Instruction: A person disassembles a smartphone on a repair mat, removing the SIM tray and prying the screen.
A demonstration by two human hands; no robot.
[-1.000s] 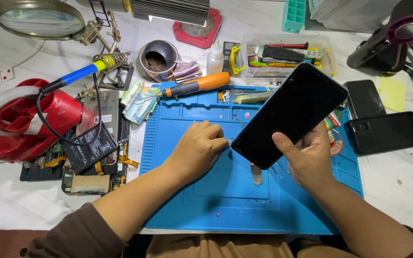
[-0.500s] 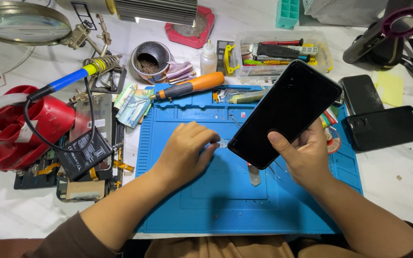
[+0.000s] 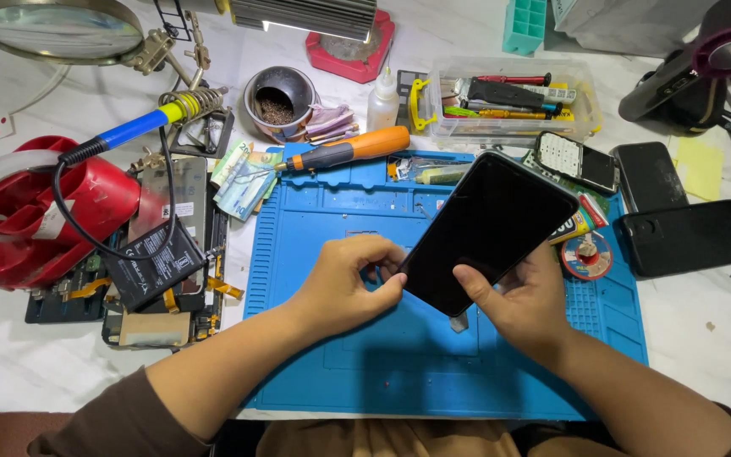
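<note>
A black phone (image 3: 488,228) with a dark screen is tilted above a blue work mat (image 3: 340,372). My right hand (image 3: 526,300) holds it from below, with the thumb lying on the glass near the lower end. My left hand (image 3: 344,283) has curled fingers, and its thumb and forefinger pinch the phone's lower left edge. I cannot tell whether a small tool sits between those fingertips.
An orange-handled screwdriver (image 3: 357,150) lies at the mat's top edge. On the left are a soldering iron (image 3: 141,123), a loose battery (image 3: 156,262), opened phone parts (image 3: 171,322) and a red plastic object (image 3: 69,203). A clear tool box (image 3: 509,97) and two black phones (image 3: 687,237) are on the right.
My left hand has moved right across the mat and closed its fingers onto the phone's lower left edge. The phone has stayed tilted in my right hand.
</note>
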